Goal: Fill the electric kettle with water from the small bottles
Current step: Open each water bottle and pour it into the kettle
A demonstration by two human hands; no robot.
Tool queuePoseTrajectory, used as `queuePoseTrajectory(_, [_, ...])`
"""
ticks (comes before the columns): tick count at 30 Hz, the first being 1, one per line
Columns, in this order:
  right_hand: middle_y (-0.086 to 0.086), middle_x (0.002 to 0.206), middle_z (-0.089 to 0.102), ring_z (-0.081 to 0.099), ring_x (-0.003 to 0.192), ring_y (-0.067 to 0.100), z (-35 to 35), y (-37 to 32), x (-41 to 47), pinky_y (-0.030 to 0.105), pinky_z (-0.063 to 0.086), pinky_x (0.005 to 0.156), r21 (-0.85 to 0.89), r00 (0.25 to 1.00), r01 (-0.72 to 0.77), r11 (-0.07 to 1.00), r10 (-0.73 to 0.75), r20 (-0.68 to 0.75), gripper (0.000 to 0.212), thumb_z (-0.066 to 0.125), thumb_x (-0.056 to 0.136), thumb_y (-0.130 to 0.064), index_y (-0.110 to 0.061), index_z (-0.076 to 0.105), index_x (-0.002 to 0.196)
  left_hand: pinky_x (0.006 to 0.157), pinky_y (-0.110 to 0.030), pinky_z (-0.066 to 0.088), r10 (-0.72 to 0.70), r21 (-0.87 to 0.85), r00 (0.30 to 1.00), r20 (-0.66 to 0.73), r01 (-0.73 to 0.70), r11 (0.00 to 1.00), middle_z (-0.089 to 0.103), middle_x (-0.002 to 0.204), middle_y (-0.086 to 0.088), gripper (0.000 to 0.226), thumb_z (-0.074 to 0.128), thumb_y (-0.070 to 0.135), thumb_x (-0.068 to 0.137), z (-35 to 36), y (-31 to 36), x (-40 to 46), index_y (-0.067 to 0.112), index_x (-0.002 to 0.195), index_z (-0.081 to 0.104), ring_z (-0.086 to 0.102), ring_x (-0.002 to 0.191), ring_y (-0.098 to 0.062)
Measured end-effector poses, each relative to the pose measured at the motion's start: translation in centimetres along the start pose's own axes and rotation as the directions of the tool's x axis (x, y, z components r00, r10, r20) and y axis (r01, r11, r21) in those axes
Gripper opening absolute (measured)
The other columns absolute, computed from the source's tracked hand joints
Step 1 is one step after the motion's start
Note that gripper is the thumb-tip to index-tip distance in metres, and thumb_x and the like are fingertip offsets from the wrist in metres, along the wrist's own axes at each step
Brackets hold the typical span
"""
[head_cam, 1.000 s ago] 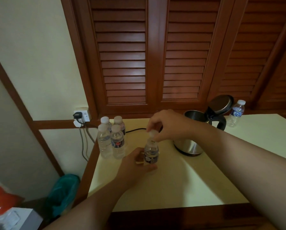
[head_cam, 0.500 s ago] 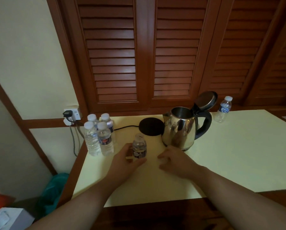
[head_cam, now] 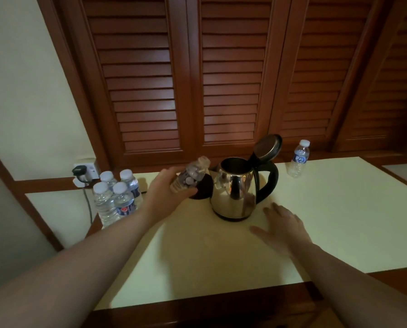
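Note:
A steel electric kettle (head_cam: 235,189) stands mid-table with its lid hinged open and its black handle to the right. My left hand (head_cam: 167,189) grips a small uncapped water bottle (head_cam: 191,175), lifted off the table and tilted with its mouth toward the kettle's spout side. My right hand (head_cam: 281,227) rests flat on the table just in front and to the right of the kettle, fingers straight, holding nothing I can see. Several capped bottles (head_cam: 115,197) stand grouped at the table's left corner.
The cream table (head_cam: 339,221) has a dark wooden front edge. The kettle's black base (head_cam: 203,189) lies left of the kettle, its cord running to a wall socket (head_cam: 85,172). One more capped bottle (head_cam: 298,159) stands at the back right. Louvred wooden doors fill the background.
My left hand has lifted the bottle off the table and tilted it toward the kettle. My right hand left the bottle's top, dropped to the table and moved right of the kettle.

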State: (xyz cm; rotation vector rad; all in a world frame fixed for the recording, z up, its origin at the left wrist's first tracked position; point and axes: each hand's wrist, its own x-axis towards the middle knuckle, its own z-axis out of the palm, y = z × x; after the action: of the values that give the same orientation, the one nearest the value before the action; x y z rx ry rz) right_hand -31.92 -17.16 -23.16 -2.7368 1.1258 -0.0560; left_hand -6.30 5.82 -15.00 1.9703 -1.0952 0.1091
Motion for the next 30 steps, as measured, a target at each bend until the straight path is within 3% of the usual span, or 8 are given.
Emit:
queuePoseTrajectory(2, [0.000, 0.174, 0.002, -0.001, 0.160, 0.020, 0.6, 0.7, 0.0, 0.049, 0.005, 0.129, -0.008, 0.998, 0.024, 1.000, -0.023, 0.062, 0.107, 0.017, 0.079, -0.094, -0.031, 0.013, 0.165, 0.079, -0.032, 0.044, 0.068, 0.120, 0.997, 0.026, -0.070, 0.990, 0.061, 0.107, 0.000, 0.062, 0.088, 0.038, 0.077, -0.6, 0.9, 1.8, 0.023, 0.132, 0.064, 0.061, 0.098, -0.021])
queuePoseTrajectory(5, [0.000, 0.173, -0.009, -0.011, 0.159, 0.017, 1.0, 0.9, 0.3, 0.051, 0.000, 0.129, -0.036, 0.996, 0.043, 0.998, -0.040, 0.080, 0.109, 0.006, 0.077, -0.095, -0.030, 0.002, 0.165, 0.084, -0.033, 0.045, 0.113, 0.256, 0.989, 0.094, -0.134, 0.957, 0.054, 0.109, 0.003, 0.069, 0.087, 0.042, 0.078, -1.2, 2.2, 3.9, 0.027, 0.139, 0.060, 0.059, 0.105, -0.024])
queuePoseTrajectory(10, [0.001, 0.173, -0.010, -0.011, 0.159, 0.020, 1.0, 0.9, 0.2, 0.049, -0.002, 0.129, -0.049, 0.996, 0.050, 0.998, -0.046, 0.080, 0.104, 0.009, 0.083, -0.091, -0.028, 0.000, 0.165, 0.094, -0.042, 0.051, 0.133, 0.324, 0.977, 0.167, -0.182, 0.928, 0.051, 0.111, 0.002, 0.070, 0.085, 0.044, 0.080, -1.9, 3.9, 5.7, 0.033, 0.143, 0.056, 0.058, 0.105, -0.021])
queuePoseTrajectory(22, [0.001, 0.173, -0.008, -0.010, 0.159, 0.020, 1.3, 1.4, 0.5, 0.048, -0.003, 0.128, -0.042, 0.996, 0.061, 0.997, -0.058, 0.069, 0.100, 0.011, 0.086, -0.089, -0.030, 0.001, 0.165, 0.086, -0.040, 0.053, 0.178, 0.475, 0.959, 0.220, -0.265, 0.839, 0.046, 0.109, 0.004, 0.072, 0.082, 0.048, 0.082, -2.3, 5.7, 8.1, 0.032, 0.145, 0.053, 0.058, 0.104, -0.022])
queuePoseTrajectory(26, [0.001, 0.173, -0.008, -0.010, 0.159, 0.020, 1.2, 1.4, 0.4, 0.048, -0.002, 0.129, -0.037, 0.995, 0.072, 0.997, -0.069, 0.068, 0.100, 0.011, 0.085, -0.089, -0.030, 0.001, 0.165, 0.078, -0.034, 0.045, 0.179, 0.500, 0.958, 0.224, -0.271, 0.823, 0.045, 0.108, 0.004, 0.071, 0.082, 0.047, 0.082, -2.7, 6.1, 8.5, 0.033, 0.145, 0.053, 0.054, 0.101, -0.018])
queuePoseTrajectory(30, [0.001, 0.173, -0.007, -0.010, 0.159, 0.020, 1.2, 1.4, 0.5, 0.047, -0.002, 0.129, -0.013, 0.996, 0.070, 0.997, -0.069, 0.061, 0.111, 0.002, 0.074, -0.094, -0.030, 0.003, 0.165, 0.085, -0.039, 0.051, 0.172, 0.513, 0.953, 0.249, -0.281, 0.811, 0.046, 0.109, 0.004, 0.071, 0.082, 0.049, 0.082, -3.1, 6.5, 8.8, 0.034, 0.145, 0.053, 0.057, 0.103, -0.022])
